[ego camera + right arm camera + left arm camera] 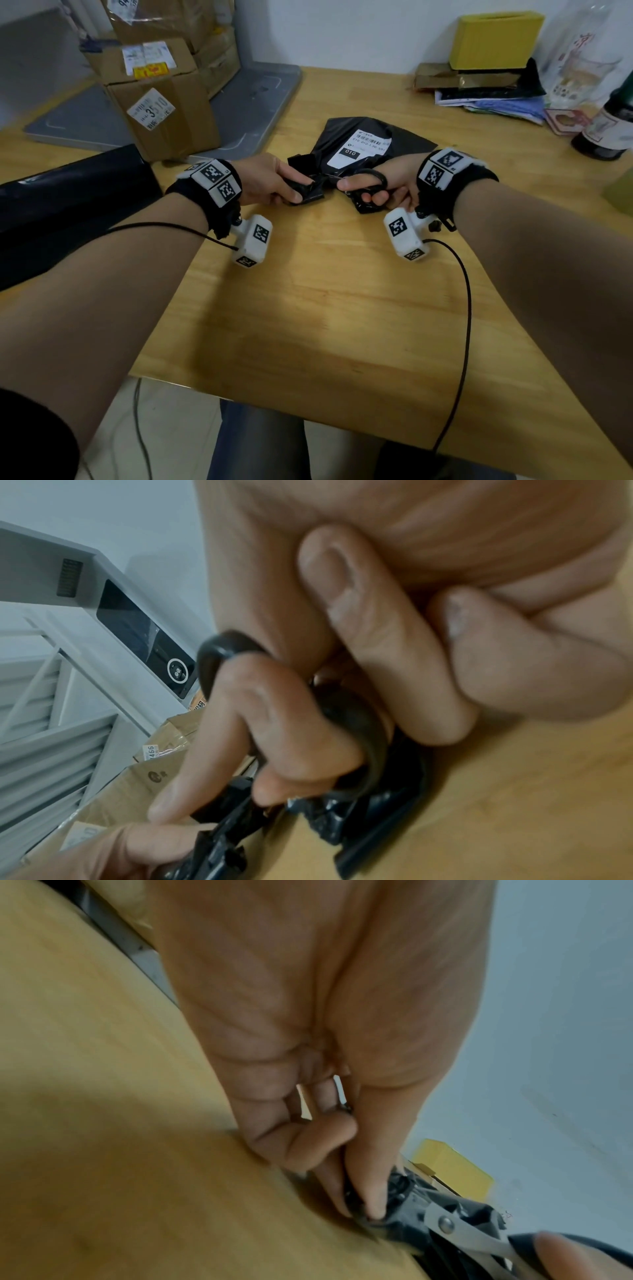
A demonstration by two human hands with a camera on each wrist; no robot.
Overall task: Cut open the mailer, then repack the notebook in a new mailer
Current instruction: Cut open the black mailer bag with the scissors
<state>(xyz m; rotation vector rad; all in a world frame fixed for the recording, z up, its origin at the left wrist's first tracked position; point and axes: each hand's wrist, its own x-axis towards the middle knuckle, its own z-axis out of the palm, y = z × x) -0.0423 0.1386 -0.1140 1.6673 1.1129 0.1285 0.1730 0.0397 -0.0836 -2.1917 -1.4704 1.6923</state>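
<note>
A black plastic mailer [356, 144] with a white shipping label [363, 149] lies on the wooden table [325, 308]. My left hand [274, 181] pinches its crumpled near end [400, 1191] between thumb and fingers. My right hand [380, 186] holds black-handled scissors [371, 183], fingers through the loops [346, 718]. The steel blades [459, 1229] point left into the pinched plastic, right beside my left thumb. The notebook is hidden inside the mailer.
A roll of black plastic [68, 202] lies at the left edge. Cardboard boxes [161, 99] stand on a grey scale platform [246, 102] at the back left. A yellow box [496, 37] on stacked papers and a dark bottle [609, 126] sit at the back right.
</note>
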